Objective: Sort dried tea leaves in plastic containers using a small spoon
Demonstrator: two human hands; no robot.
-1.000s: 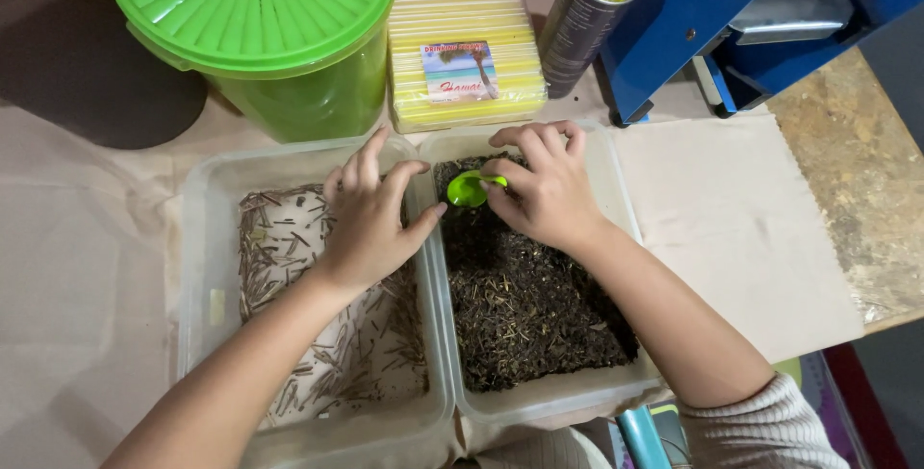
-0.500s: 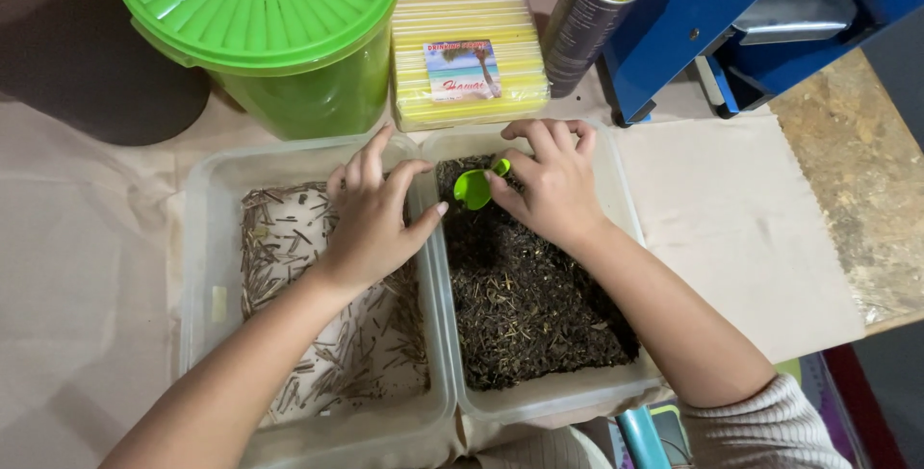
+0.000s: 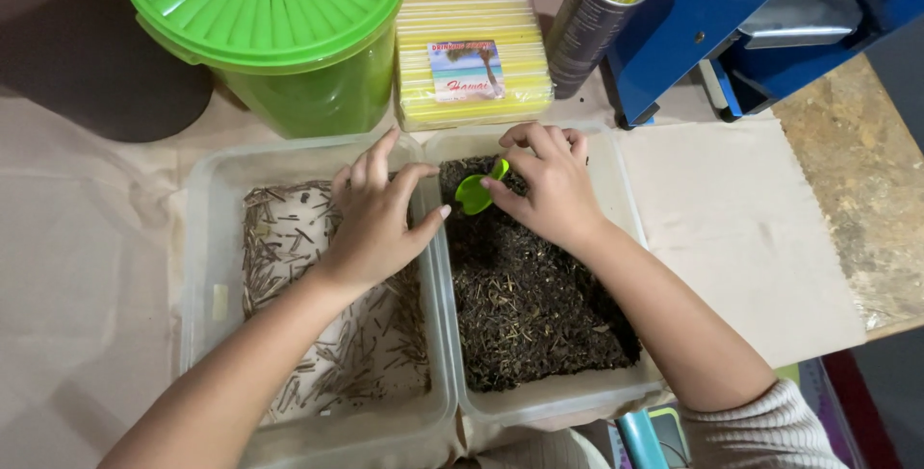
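right hand (image 3: 551, 190) pinches the green scoop (image 3: 474, 192), bowl pointing left toward the left hand (image 3: 375, 221), fingers loosely curled, empty.

left hand (image 3: 373, 221): palm down, fingers spread (thumb out) | right hand (image 3: 544, 185): fingers curled, pinching shut
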